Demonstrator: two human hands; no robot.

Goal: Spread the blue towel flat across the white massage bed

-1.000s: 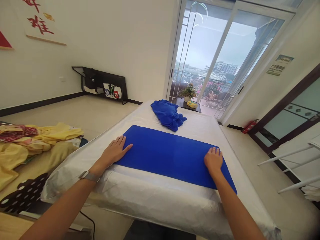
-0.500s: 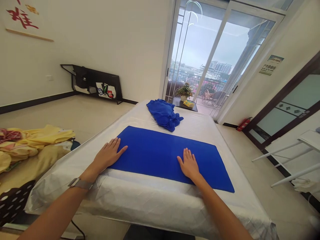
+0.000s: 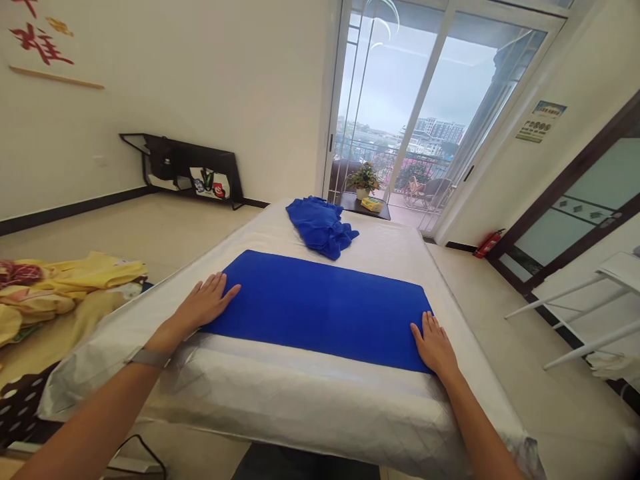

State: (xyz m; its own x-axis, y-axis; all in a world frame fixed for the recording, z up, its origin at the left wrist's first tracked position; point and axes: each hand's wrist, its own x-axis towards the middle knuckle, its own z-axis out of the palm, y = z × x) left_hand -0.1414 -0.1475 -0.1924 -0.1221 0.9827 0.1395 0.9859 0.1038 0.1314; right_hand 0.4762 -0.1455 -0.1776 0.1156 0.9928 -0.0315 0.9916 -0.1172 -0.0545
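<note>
A flat piece of blue cloth lies spread, roughly rectangular, near the front of a table covered in a pale, shiny sheet. My left hand rests flat on the cloth's left edge, fingers stretched and thumb out to the side. On the right edge lies my right hand, palm down with fingers extended. Neither hand grips anything. Beyond the flat piece sits a crumpled heap of blue cloth, apart from both hands.
Yellow and patterned fabrics are piled at the left. A black side table holding a potted plant stands past the far end. To the right are a white-legged table and a red fire extinguisher.
My right hand has slid right across the cloth to its right edge. My left hand stays at the left edge, and the view has shifted slightly.
</note>
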